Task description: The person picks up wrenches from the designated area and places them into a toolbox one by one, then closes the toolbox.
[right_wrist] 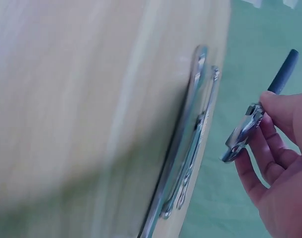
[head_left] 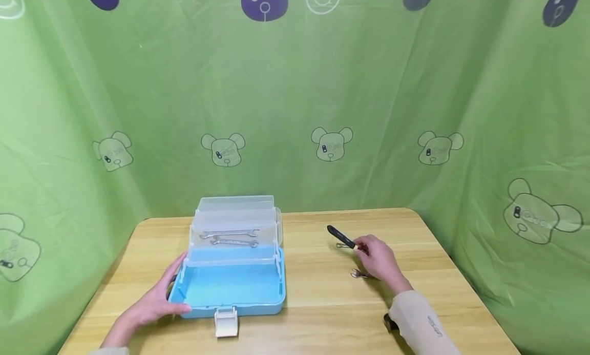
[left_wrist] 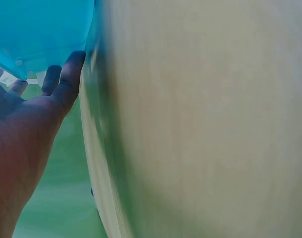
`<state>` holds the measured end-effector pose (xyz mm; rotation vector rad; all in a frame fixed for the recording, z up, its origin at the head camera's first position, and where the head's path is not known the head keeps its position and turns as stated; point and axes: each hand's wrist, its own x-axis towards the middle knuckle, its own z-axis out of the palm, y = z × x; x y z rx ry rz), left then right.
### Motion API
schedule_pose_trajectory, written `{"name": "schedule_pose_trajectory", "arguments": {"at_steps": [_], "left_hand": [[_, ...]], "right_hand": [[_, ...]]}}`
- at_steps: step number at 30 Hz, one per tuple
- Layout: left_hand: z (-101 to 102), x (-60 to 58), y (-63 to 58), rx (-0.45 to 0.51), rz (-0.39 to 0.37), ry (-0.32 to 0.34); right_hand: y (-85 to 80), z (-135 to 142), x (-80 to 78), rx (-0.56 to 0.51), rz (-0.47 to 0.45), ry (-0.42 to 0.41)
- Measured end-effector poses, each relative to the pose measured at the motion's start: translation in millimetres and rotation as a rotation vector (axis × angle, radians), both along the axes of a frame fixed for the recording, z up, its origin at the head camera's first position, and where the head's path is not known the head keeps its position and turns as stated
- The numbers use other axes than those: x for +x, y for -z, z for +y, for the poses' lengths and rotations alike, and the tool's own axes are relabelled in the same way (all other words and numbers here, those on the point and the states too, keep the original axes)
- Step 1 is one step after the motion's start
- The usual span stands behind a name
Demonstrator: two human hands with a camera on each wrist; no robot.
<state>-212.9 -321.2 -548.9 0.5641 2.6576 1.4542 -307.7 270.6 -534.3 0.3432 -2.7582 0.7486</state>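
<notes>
A blue toolbox [head_left: 276,308] stands with its translucent trays [head_left: 230,260] raised. My left hand [head_left: 154,301] holds its left end, thumb at the front corner and fingers along the side; in the left wrist view the fingertips touch the blue wall [left_wrist: 47,34]. Two open-ended wrenches [head_left: 234,241] lie in a raised tray. To the right, my right hand [head_left: 379,260] pinches an adjustable wrench [right_wrist: 245,130] by the neck, its black handle [head_left: 340,236] pointing up and left, above the table. Below that hand lie loose wrenches [head_left: 359,274], partly hidden by it.
The white latch [head_left: 226,324] hangs down at the toolbox front. Several metal wrenches [right_wrist: 178,144] lie on the wooden table [head_left: 318,319] in the right wrist view. A green printed curtain [head_left: 295,88] surrounds the table's back and sides.
</notes>
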Motion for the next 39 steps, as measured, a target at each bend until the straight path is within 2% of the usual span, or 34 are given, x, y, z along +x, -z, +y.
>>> {"name": "schedule_pose_trajectory", "arguments": {"at_steps": [7, 13, 15, 21, 23, 28, 36, 39], "left_hand": [[-0.7, 0.5, -0.6, -0.011, -0.017, -0.026], [-0.7, 1.0, 0.8, -0.004, -0.04, -0.029], [-1.1, 0.4, 1.4, -0.004, -0.038, -0.029], [0.1, -1.9, 0.8, 0.001, -0.019, -0.012], [0.6, -2.3, 0.4, 0.0, -0.013, -0.006], [1.3, -1.5, -1.0, -0.004, -0.021, -0.01], [1.1, 1.2, -2.2, 0.006, -0.028, -0.01], [0.7, 2.0, -2.3, 0.008, -0.024, -0.007]], "right_hand": [[-11.1, -11.6, -0.5, -0.206, -0.033, -0.015], [-18.0, -17.0, 1.4, -0.415, -0.147, -0.02], [-21.1, -17.6, 1.6, -0.509, -0.198, -0.021], [-25.3, -17.7, 0.5, -0.91, -0.338, -0.093], [-25.0, -18.3, 0.0, -0.989, -0.363, -0.113], [-22.5, -20.1, -2.3, -1.075, -0.372, -0.136], [-21.2, -21.8, -0.3, -1.106, -0.356, -0.165], [-21.4, -23.1, 0.9, -1.112, -0.342, -0.151]]}}
